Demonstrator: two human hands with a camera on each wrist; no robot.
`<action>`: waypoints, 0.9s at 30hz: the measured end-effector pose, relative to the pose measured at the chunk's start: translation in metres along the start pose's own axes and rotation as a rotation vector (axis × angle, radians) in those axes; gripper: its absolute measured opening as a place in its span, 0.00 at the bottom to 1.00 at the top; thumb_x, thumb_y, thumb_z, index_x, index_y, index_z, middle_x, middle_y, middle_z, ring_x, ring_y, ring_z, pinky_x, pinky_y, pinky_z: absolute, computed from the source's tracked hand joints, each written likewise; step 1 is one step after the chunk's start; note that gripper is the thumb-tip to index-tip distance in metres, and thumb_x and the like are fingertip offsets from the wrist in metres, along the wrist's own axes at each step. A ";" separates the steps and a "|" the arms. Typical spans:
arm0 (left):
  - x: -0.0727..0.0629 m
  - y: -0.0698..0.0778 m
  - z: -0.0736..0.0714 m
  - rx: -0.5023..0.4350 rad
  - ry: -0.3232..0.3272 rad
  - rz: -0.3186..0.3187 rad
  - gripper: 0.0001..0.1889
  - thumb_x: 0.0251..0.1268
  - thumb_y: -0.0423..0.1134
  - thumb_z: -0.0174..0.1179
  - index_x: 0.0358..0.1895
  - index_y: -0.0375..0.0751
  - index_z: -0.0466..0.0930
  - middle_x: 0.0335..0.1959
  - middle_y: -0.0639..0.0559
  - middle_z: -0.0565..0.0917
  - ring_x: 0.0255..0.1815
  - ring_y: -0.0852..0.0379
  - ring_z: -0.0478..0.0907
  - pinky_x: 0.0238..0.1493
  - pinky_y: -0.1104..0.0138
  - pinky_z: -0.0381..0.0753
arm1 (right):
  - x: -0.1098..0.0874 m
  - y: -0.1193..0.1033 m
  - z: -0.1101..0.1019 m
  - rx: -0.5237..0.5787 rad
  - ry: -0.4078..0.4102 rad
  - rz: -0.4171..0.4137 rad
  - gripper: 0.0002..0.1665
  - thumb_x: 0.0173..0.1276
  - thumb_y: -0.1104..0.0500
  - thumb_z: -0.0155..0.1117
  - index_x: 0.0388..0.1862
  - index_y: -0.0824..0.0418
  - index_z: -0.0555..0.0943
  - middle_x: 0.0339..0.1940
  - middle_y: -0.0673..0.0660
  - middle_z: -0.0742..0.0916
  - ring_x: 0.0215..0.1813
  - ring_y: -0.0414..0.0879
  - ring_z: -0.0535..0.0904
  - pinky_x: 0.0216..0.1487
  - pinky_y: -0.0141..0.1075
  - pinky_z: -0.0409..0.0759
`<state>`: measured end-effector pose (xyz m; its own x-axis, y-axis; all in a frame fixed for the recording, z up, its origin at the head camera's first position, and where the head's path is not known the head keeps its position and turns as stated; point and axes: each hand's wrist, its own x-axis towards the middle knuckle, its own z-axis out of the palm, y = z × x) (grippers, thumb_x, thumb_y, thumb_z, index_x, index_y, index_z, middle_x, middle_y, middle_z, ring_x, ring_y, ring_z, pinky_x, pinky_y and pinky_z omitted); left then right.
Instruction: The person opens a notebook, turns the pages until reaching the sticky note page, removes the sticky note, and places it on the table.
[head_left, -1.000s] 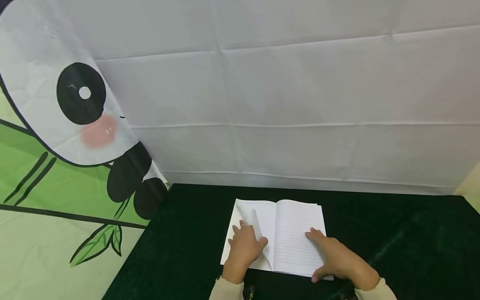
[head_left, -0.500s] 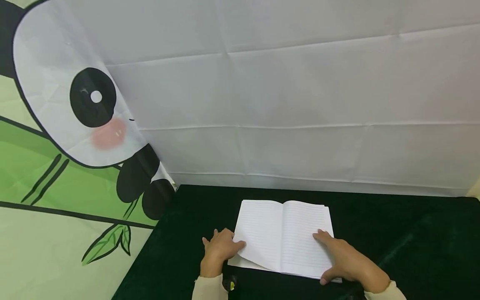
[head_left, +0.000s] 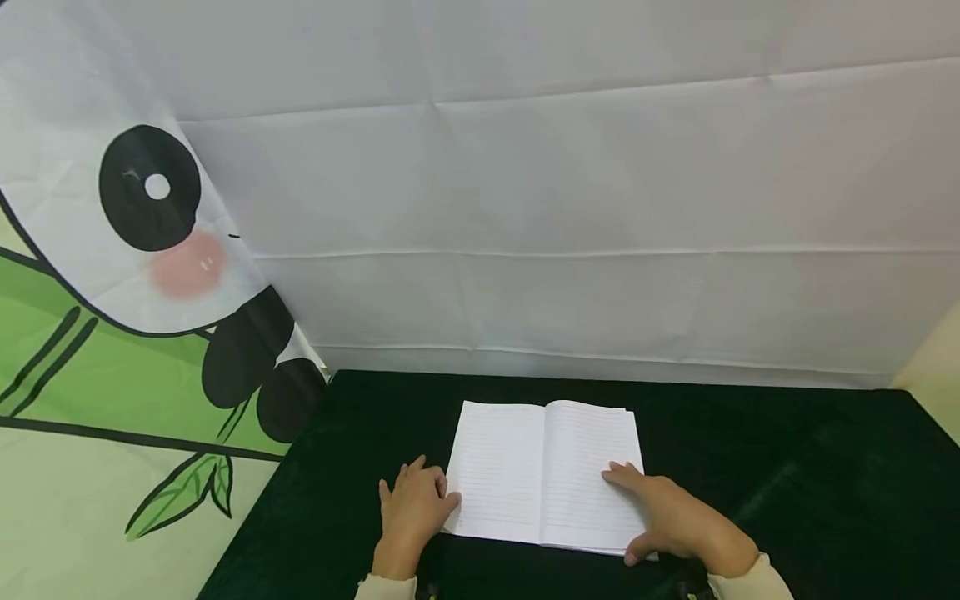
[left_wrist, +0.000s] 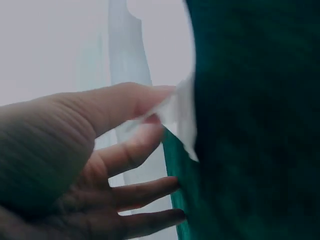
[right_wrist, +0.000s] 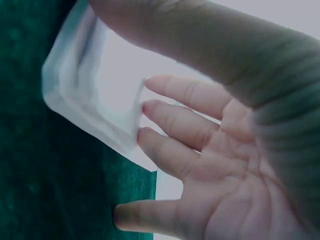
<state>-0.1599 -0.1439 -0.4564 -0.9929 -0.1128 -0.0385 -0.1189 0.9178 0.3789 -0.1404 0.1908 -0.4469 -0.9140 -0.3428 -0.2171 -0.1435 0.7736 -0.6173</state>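
Observation:
A lined notebook (head_left: pixel 498 467) lies spread on the dark green cloth, with blank ruled pages on both sides. At its left edge is my left hand (head_left: pixel 414 510). In the left wrist view its thumb and index finger pinch the edge of a white page (left_wrist: pixel 186 112), while the other fingers stretch out beside it. My right hand (head_left: pixel 678 517) rests over the right edge of the notebook, fingertips on the right page and thumb at the lower corner. The right wrist view shows these fingers (right_wrist: pixel 172 122) nearly straight against the paper, above the bent-looking page corners (right_wrist: pixel 70 95).
Dark green cloth (head_left: pixel 810 467) covers the table around the notebook. A creased white backdrop (head_left: pixel 585 183) hangs behind it. On the left, a printed cartoon panda sheet (head_left: pixel 172 312) borders the table.
The left hand has carried a page over from the middle to the left, so it now lies across the left side. The right hand stays on the right page.

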 end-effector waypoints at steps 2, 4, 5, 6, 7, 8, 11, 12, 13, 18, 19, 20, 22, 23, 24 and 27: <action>-0.003 -0.003 -0.001 0.000 0.019 0.007 0.16 0.55 0.41 0.73 0.25 0.44 0.72 0.69 0.29 0.74 0.73 0.24 0.65 0.70 0.25 0.52 | 0.000 -0.002 -0.002 0.000 -0.018 -0.037 0.50 0.40 0.59 0.87 0.66 0.60 0.77 0.75 0.67 0.73 0.76 0.67 0.68 0.71 0.63 0.68; -0.006 -0.004 -0.002 -0.006 0.031 0.033 0.15 0.56 0.38 0.73 0.34 0.44 0.73 0.69 0.32 0.74 0.74 0.26 0.65 0.70 0.25 0.50 | -0.002 -0.003 -0.005 -0.004 -0.033 -0.080 0.36 0.47 0.58 0.84 0.57 0.57 0.81 0.73 0.68 0.75 0.74 0.67 0.71 0.68 0.63 0.71; -0.008 -0.002 -0.002 -0.013 0.029 0.061 0.15 0.56 0.35 0.72 0.39 0.45 0.73 0.70 0.33 0.73 0.74 0.27 0.64 0.70 0.24 0.49 | -0.002 -0.003 -0.006 -0.005 -0.038 -0.101 0.27 0.51 0.58 0.81 0.51 0.55 0.83 0.72 0.68 0.76 0.73 0.67 0.72 0.67 0.63 0.72; -0.009 0.000 -0.001 -0.017 0.024 0.108 0.17 0.56 0.31 0.71 0.43 0.45 0.72 0.71 0.34 0.73 0.75 0.27 0.64 0.70 0.24 0.48 | -0.004 -0.002 -0.007 -0.008 -0.039 -0.117 0.19 0.55 0.58 0.79 0.44 0.53 0.83 0.71 0.68 0.78 0.72 0.67 0.73 0.65 0.62 0.74; -0.010 0.004 -0.001 -0.018 0.011 0.162 0.19 0.56 0.27 0.70 0.46 0.46 0.72 0.72 0.35 0.73 0.75 0.28 0.65 0.70 0.24 0.48 | -0.005 -0.001 -0.009 -0.008 -0.040 -0.127 0.12 0.58 0.58 0.76 0.38 0.50 0.83 0.69 0.68 0.79 0.71 0.68 0.74 0.64 0.62 0.75; -0.012 0.009 0.000 -0.011 -0.010 0.223 0.21 0.55 0.24 0.67 0.47 0.47 0.73 0.72 0.37 0.73 0.75 0.29 0.65 0.71 0.24 0.48 | -0.006 0.000 -0.010 -0.010 -0.037 -0.131 0.09 0.61 0.58 0.74 0.33 0.48 0.81 0.68 0.68 0.80 0.70 0.68 0.75 0.63 0.62 0.76; -0.017 0.026 0.002 0.024 -0.110 0.400 0.23 0.55 0.18 0.61 0.45 0.51 0.77 0.74 0.39 0.72 0.75 0.33 0.67 0.73 0.28 0.51 | -0.009 0.003 -0.011 -0.007 -0.025 -0.116 0.09 0.66 0.57 0.70 0.27 0.47 0.80 0.67 0.66 0.82 0.71 0.68 0.74 0.64 0.63 0.75; -0.018 0.032 0.003 0.023 -0.147 0.441 0.21 0.55 0.18 0.60 0.43 0.51 0.78 0.73 0.40 0.73 0.75 0.35 0.68 0.73 0.29 0.52 | -0.010 0.003 -0.011 -0.010 -0.017 -0.104 0.08 0.66 0.56 0.69 0.27 0.47 0.81 0.66 0.66 0.82 0.70 0.67 0.75 0.64 0.62 0.76; -0.019 0.037 0.003 0.019 -0.182 0.461 0.17 0.59 0.21 0.59 0.41 0.51 0.79 0.73 0.41 0.73 0.75 0.36 0.69 0.74 0.30 0.54 | -0.008 0.002 -0.012 -0.008 -0.010 -0.096 0.04 0.67 0.55 0.69 0.31 0.50 0.83 0.65 0.65 0.83 0.67 0.66 0.78 0.62 0.61 0.77; -0.024 0.061 0.006 -0.045 -0.303 0.421 0.13 0.72 0.52 0.59 0.34 0.48 0.82 0.71 0.39 0.76 0.74 0.36 0.70 0.72 0.31 0.60 | -0.004 -0.005 -0.013 -0.016 0.032 -0.081 0.18 0.68 0.54 0.67 0.53 0.62 0.85 0.58 0.62 0.87 0.50 0.49 0.82 0.55 0.52 0.82; -0.025 0.065 0.007 -0.043 -0.316 0.402 0.19 0.70 0.59 0.58 0.34 0.48 0.82 0.71 0.38 0.75 0.74 0.35 0.70 0.71 0.32 0.62 | -0.004 -0.006 -0.013 -0.013 0.040 -0.086 0.22 0.68 0.54 0.67 0.57 0.64 0.83 0.57 0.61 0.88 0.49 0.47 0.81 0.54 0.52 0.83; -0.026 0.069 0.008 -0.038 -0.328 0.383 0.22 0.67 0.64 0.58 0.33 0.48 0.82 0.71 0.38 0.75 0.74 0.34 0.69 0.70 0.32 0.64 | -0.004 -0.007 -0.014 -0.014 0.045 -0.093 0.22 0.69 0.53 0.67 0.57 0.64 0.83 0.56 0.61 0.88 0.50 0.47 0.81 0.55 0.53 0.83; -0.030 0.075 0.010 -0.017 -0.345 0.359 0.25 0.60 0.69 0.61 0.34 0.48 0.80 0.72 0.37 0.73 0.75 0.32 0.68 0.67 0.31 0.67 | -0.004 -0.009 -0.015 -0.013 0.055 -0.106 0.20 0.70 0.53 0.66 0.55 0.63 0.83 0.55 0.61 0.88 0.52 0.48 0.83 0.56 0.54 0.83; -0.032 0.077 0.011 0.003 -0.347 0.359 0.26 0.57 0.69 0.63 0.34 0.48 0.78 0.73 0.37 0.73 0.74 0.32 0.67 0.66 0.32 0.68 | -0.005 -0.009 -0.015 -0.012 0.059 -0.111 0.19 0.70 0.53 0.65 0.54 0.63 0.83 0.55 0.60 0.88 0.50 0.47 0.82 0.55 0.53 0.83; -0.033 0.080 0.012 0.025 -0.344 0.365 0.27 0.55 0.70 0.65 0.34 0.49 0.76 0.73 0.37 0.73 0.74 0.32 0.68 0.66 0.33 0.70 | -0.006 -0.009 -0.016 -0.009 0.064 -0.113 0.19 0.70 0.53 0.65 0.54 0.63 0.83 0.55 0.61 0.88 0.51 0.48 0.83 0.54 0.53 0.83; -0.038 0.087 0.014 0.069 -0.317 0.392 0.26 0.52 0.66 0.70 0.33 0.48 0.73 0.72 0.36 0.74 0.72 0.31 0.70 0.64 0.34 0.72 | -0.009 -0.010 -0.019 -0.002 0.083 -0.095 0.19 0.71 0.53 0.64 0.54 0.64 0.83 0.57 0.63 0.87 0.55 0.52 0.84 0.56 0.55 0.83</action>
<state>-0.1325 -0.0541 -0.4350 -0.9151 0.3567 -0.1881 0.2737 0.8919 0.3599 -0.1376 0.1963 -0.4247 -0.9244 -0.3697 -0.0941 -0.2320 0.7406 -0.6306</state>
